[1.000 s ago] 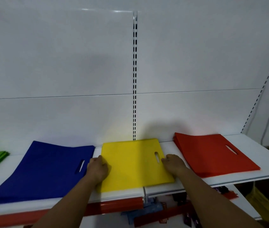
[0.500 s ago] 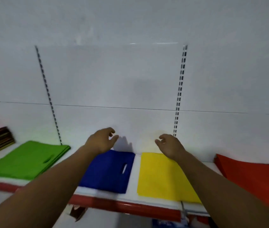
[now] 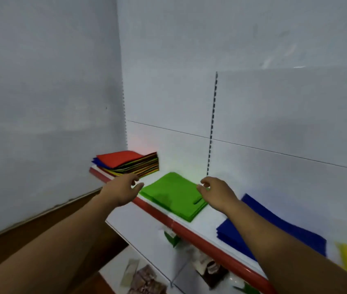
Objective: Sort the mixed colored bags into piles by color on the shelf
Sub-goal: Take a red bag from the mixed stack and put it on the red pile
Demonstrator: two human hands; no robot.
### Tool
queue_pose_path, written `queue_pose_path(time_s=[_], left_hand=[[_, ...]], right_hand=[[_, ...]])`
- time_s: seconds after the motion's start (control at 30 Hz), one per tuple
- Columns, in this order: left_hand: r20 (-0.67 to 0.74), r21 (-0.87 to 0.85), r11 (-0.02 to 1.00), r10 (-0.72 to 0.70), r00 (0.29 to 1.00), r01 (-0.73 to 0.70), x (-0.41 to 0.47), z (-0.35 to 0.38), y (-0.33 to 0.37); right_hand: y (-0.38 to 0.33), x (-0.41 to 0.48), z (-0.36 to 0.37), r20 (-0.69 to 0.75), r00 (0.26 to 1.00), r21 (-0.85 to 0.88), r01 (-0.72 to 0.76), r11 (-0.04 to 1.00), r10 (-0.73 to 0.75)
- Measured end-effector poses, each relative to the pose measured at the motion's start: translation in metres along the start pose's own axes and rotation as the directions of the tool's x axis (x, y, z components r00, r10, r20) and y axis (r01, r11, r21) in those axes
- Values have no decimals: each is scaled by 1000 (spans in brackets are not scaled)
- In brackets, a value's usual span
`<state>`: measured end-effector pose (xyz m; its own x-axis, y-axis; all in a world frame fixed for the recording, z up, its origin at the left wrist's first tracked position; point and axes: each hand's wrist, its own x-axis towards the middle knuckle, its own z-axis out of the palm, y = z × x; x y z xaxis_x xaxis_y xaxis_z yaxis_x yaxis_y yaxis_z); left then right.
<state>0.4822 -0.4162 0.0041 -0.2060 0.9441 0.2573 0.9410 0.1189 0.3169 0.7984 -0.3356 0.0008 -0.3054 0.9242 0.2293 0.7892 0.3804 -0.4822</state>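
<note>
Both hands, left (image 3: 121, 190) and right (image 3: 218, 193), hover empty with fingers loosely apart; the mixed multicoloured stack of flat bags (image 3: 130, 164) sits at the white shelf's (image 3: 204, 227) far left; a careless grab could lift several bags.

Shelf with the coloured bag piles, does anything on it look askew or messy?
Only the mixed multicoloured stack of bags at the far left end of the white shelf: blue bags poke out sideways from under its red top bag.
</note>
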Motion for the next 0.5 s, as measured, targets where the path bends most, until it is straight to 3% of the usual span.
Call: queue_pose_path(time_s=[0.27,0.5], left_hand=[[-50,53,971,-231,972,234,0,-66,-227],[-73,35,948,-312,947,315,14,-80,-352]], right_hand=[[-182,80,136,84,986,-63,151,987,-145],[-281,142,218,87,967,-67,244,968,-238]])
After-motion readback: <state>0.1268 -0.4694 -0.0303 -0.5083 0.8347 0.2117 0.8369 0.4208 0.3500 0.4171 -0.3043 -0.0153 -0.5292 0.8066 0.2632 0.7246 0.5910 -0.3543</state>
